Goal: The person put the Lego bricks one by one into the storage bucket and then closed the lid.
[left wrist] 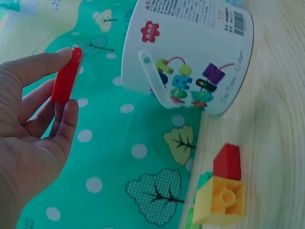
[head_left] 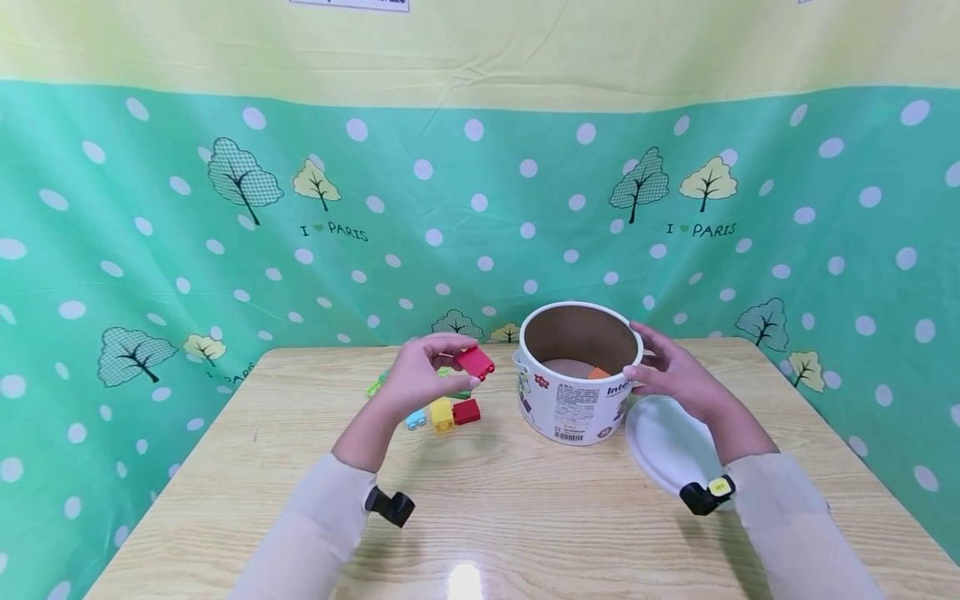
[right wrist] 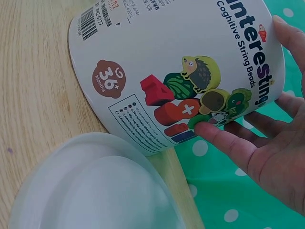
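My left hand (head_left: 429,368) pinches a red toy building block (head_left: 475,362) between thumb and fingers, held up left of the bucket. In the left wrist view, that block (left wrist: 66,76) shows edge-on. The white bucket (head_left: 576,407) stands open with an orange piece (head_left: 597,373) inside. My right hand (head_left: 672,372) rests at the bucket's right rim. In the right wrist view, the thumb lies near the rim and an extended finger touches the printed outer wall, the fingers spread.
Below the left hand lie a yellow block (head_left: 442,415), another red block (head_left: 467,412), a light blue block (head_left: 416,419) and green pieces (head_left: 459,383). A white round lid (head_left: 667,442) lies right of the bucket. A patterned curtain (head_left: 480,208) hangs behind the wooden table (head_left: 525,525).
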`<state>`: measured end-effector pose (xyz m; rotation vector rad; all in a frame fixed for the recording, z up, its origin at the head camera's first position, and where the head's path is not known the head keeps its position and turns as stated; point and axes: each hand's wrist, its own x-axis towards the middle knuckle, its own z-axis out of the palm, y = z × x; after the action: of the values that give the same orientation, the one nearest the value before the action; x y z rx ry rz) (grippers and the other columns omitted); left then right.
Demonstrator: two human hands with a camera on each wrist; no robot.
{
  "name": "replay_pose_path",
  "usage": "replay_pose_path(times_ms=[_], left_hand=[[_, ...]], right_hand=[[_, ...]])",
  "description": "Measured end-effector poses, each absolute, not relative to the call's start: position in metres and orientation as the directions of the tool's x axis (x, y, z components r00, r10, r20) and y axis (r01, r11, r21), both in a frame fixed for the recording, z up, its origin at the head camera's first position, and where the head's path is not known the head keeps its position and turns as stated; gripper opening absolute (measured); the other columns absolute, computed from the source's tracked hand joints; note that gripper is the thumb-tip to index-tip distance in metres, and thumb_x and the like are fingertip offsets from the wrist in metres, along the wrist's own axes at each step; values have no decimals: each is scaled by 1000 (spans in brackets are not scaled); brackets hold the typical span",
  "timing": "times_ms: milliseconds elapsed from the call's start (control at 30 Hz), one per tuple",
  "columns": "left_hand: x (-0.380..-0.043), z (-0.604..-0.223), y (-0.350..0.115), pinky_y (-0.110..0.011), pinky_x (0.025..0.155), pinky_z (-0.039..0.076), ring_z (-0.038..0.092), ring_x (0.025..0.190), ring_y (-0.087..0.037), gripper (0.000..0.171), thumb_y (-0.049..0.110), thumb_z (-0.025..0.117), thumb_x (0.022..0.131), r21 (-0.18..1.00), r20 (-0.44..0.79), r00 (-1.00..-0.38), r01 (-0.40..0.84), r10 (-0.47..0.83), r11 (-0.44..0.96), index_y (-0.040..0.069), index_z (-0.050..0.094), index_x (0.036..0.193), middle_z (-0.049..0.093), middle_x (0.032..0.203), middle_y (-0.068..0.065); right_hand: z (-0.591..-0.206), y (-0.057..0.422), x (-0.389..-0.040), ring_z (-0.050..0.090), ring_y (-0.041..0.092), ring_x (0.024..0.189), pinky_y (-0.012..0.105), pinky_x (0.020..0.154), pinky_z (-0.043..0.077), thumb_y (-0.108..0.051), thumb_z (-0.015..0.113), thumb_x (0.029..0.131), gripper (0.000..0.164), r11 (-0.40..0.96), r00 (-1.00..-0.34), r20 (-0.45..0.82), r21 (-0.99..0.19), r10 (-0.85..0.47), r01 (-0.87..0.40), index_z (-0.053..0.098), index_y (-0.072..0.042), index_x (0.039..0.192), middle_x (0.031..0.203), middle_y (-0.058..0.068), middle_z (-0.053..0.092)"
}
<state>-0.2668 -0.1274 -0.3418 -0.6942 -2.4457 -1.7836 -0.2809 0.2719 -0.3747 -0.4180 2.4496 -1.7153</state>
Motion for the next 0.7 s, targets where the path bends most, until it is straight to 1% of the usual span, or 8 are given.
replay_pose_path(times_ms=[200,367,533,700], left_hand=[[-269,-333,-115,-33,82,57,64,98,-24,49,9,83,76,906,260,-909,347,326,244,6,68,123,62,121,-3],[-272,-327,-106,-34,81,57,64,97,-25,48,11,83,77,908,275,-901,358,335,216,7,68,123,62,121,-4],[-275,-321,-94,-35,80,58,63,100,-25,50,13,84,77,923,259,-907,334,331,193,11,68,123,61,122,-2],[-281,-316,-79,-35,79,58,62,103,-25,51,13,84,77,927,245,-910,321,334,194,12,68,124,62,121,-1]], right_hand=[[-375,271,-280,28,50,137,58,92,48,-29,70,91,90,329,-957,50,-933,-287,-148,11,-21,158,158,21,17],[-375,270,-279,28,50,137,57,92,49,-30,70,91,90,336,-957,48,-930,-285,-147,11,-22,158,159,21,17],[-375,271,-279,27,50,138,57,91,49,-30,70,91,90,339,-958,45,-930,-282,-144,11,-22,158,159,20,17],[-375,272,-280,28,49,138,57,91,49,-29,69,92,88,338,-958,51,-929,-283,-150,11,-23,158,159,20,17]])
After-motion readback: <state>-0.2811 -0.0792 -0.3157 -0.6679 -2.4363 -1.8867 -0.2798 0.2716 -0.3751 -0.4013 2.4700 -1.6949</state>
